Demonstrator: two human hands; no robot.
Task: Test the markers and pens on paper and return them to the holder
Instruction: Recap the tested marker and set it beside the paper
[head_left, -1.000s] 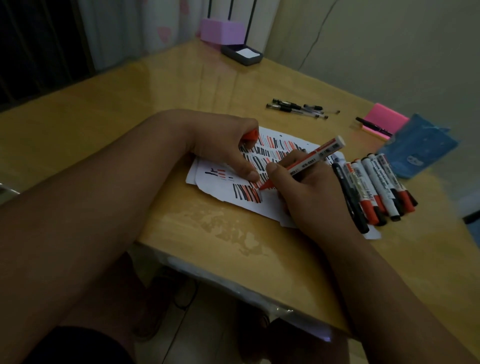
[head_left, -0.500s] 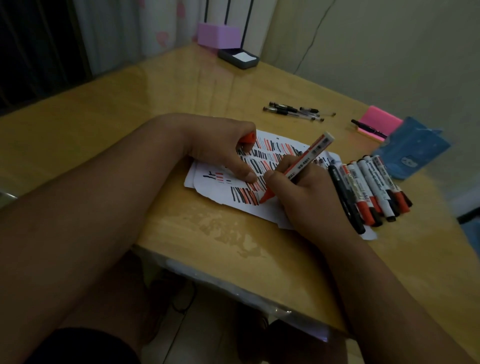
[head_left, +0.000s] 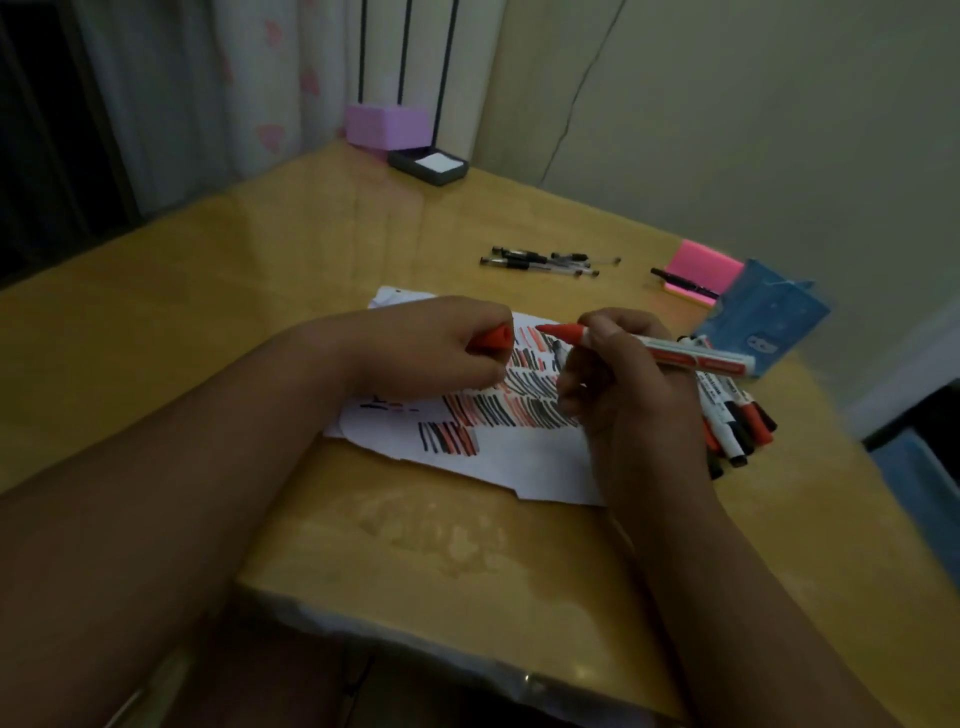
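A white sheet of paper (head_left: 509, 457) covered with red and black strokes lies on the wooden table (head_left: 260, 291). My right hand (head_left: 623, 395) holds a red marker (head_left: 660, 349) lifted off the paper, lying level with its bare tip pointing left. My left hand (head_left: 431, 353) grips the red cap (head_left: 491, 338), a short gap from that tip. Several red and black markers (head_left: 737, 415) lie in a row to the right of the paper, partly behind my right hand. Several thin black pens (head_left: 545, 260) lie farther back. A blue holder (head_left: 763, 322) lies on its side at the right.
A pink sticky-note pad (head_left: 701, 265) with a black pen (head_left: 680, 283) across it sits behind the blue holder. A purple box (head_left: 387, 124) and a dark tray (head_left: 428, 163) stand at the far table corner, by the curtain. The table's near edge runs just below the paper.
My right hand has lifted the marker off the paper and turned it level, tip toward the cap. My left hand has come off the paper with the cap. The camera has tilted up.
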